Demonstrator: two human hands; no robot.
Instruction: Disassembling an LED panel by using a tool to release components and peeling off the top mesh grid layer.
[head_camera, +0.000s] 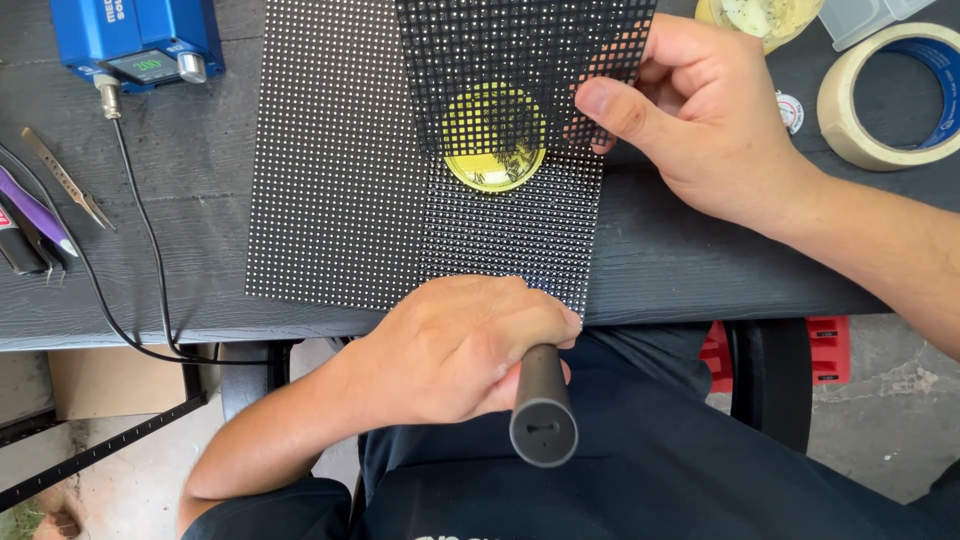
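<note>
While both hands work over the dark surface:
Mesh sheet: black grid, at 10 o'clock of the right hand, pinched by its right edge, lifted over the dotted panel.
Round tin: yellow, seen through the mesh; bits of tangled wire-like scrap inside.
Left hand: fingers closed around a dark cylindrical handle at 6 o'clock of the panel.
Right-hand fingers: thumb pressed on the mesh.
Tape roll: 2 o'clock.

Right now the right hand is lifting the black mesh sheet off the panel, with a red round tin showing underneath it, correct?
Not quite: the round tin is yellow, not red, as the head view shows. The right hand does pinch the black mesh sheet above the panel.
</note>
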